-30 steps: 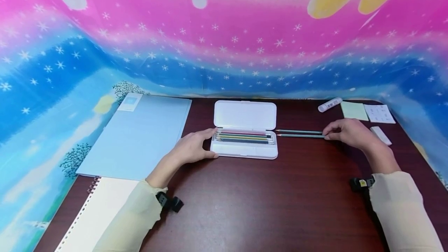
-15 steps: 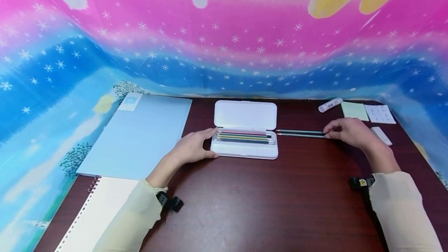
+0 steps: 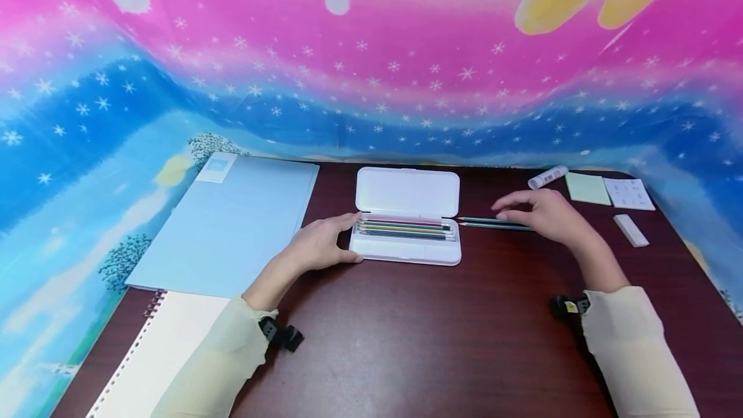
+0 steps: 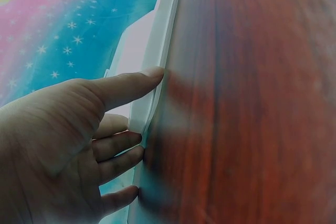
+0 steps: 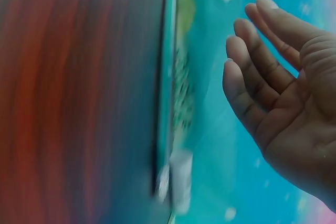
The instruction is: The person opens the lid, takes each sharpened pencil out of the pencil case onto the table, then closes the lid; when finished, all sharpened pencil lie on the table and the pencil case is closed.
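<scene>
An opened white pencil case (image 3: 406, 252) lies on the table with its lid tilted back and several pencils (image 3: 406, 229) inside. My left hand (image 3: 316, 244) holds the case's left end, thumb at the front edge and fingers at the back corner. In the left wrist view the thumb (image 4: 131, 87) presses against the side of the case. Two pencils (image 3: 484, 225) lie to the right of the case, tips towards it. Over their far ends hovers my right hand (image 3: 545, 215), fingers loosely extended; the right wrist view shows nothing between its fingers (image 5: 262, 64).
A light blue folder (image 3: 232, 224) and a spiral notebook (image 3: 168, 347) occupy the left side. Towards the back right are a glue stick (image 3: 548, 177), green sticky notes (image 3: 588, 188), a white printed pad (image 3: 629, 193) and a white eraser (image 3: 631, 231). A patterned cloth (image 3: 371, 82) hangs behind.
My right hand has let go of the two pencils' right ends and moved left, above them. The left hand stays on the pencil case.
</scene>
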The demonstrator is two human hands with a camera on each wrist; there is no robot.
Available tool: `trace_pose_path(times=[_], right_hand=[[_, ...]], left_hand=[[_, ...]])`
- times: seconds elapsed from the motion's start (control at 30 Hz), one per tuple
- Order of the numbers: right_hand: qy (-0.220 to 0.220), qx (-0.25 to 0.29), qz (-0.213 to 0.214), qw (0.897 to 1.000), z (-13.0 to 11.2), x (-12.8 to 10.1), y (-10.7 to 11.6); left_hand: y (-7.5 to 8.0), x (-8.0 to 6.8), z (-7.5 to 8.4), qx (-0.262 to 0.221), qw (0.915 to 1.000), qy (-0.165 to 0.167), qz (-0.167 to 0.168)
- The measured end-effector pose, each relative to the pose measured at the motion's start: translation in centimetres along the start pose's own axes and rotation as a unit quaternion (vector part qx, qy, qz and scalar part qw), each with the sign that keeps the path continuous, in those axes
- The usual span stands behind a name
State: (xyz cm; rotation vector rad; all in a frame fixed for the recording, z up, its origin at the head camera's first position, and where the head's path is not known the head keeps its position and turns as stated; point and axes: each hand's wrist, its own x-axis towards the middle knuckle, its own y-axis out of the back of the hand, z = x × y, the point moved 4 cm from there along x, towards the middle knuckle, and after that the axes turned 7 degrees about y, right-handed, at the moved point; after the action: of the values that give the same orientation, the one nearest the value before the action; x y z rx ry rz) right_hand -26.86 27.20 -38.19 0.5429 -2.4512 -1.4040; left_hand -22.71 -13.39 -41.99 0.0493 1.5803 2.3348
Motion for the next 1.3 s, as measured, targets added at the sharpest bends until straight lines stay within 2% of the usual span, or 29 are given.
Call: trace_pose_path(times=[0.33, 0.53, 0.67, 0.77, 1.07, 1.3], right_hand=[[0.066, 0.014, -0.025, 0.997, -5.9, 2.5, -3.6], [0.100, 0.011, -0.079, 0.992, -8.4, 3.3, -5.6], [0.112, -0.008, -0.118, 0.987, -8.9, 3.5, -6.7], [0.109, -0.011, -0.130, 0.985, -9.0, 3.6, -7.1], [0.101, -0.062, -0.120, 0.986, -9.8, 3.8, -7.6], [0.104, -0.071, -0.119, 0.985, -10.1, 3.8, -7.7]], left_hand=[[-0.2, 0.2, 0.2, 0.000, 1.0000, 0.002, -0.008], [0.0, 0.1, 0.1, -0.001, 1.0000, 0.005, 0.000], [0.1, 0.1, 0.1, 0.000, 1.0000, 0.003, -0.002], [0.1, 0.1, 0.1, 0.001, 1.0000, 0.003, -0.001], [-0.1, 0.1, -0.1, 0.001, 1.0000, 0.006, -0.001], [-0.1, 0.1, 0.0, 0.006, 1.0000, 0.006, 0.000]])
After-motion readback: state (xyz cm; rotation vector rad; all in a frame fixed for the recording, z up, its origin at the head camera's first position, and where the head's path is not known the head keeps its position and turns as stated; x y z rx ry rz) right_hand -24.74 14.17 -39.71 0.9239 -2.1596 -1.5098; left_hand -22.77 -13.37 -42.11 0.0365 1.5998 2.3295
